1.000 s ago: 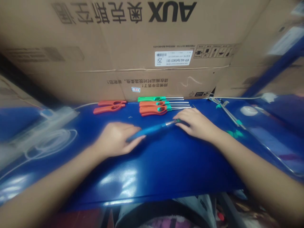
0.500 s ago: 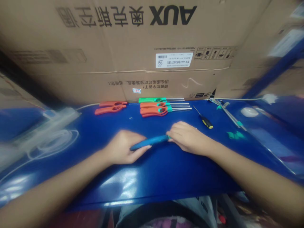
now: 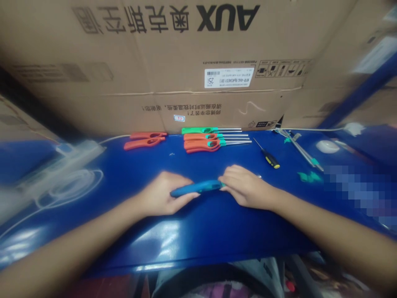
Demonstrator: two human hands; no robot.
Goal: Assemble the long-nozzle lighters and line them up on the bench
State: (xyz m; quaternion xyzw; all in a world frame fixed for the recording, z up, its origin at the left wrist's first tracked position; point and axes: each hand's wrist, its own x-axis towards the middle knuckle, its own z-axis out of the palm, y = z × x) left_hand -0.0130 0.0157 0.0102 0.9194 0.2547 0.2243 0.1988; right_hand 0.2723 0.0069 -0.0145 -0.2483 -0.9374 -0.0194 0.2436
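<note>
A blue lighter handle (image 3: 195, 188) is held between both hands above the blue table (image 3: 198, 231). My left hand (image 3: 166, 193) is closed around its left end, the thumb along the lower side. The fingers of my right hand (image 3: 243, 184) pinch its right end, where a bit of green shows. Behind lie orange lighters (image 3: 200, 145) with metal tubes and a green one (image 3: 195, 130). Two orange handles (image 3: 144, 142) without tubes rest to their left. A black and yellow screwdriver (image 3: 271, 159) lies beyond my right hand.
A large cardboard box (image 3: 173, 62) stands along the back. Metal tubes (image 3: 302, 151), green pieces (image 3: 309, 177) and a white round object (image 3: 327, 146) lie at the right. At the left are a coiled white cable (image 3: 72, 186) and a blurred clear bag or package.
The blue handle has turned slightly, showing more of its opening. My right hand has moved a little down. A small shiny object now shows beside it.
</note>
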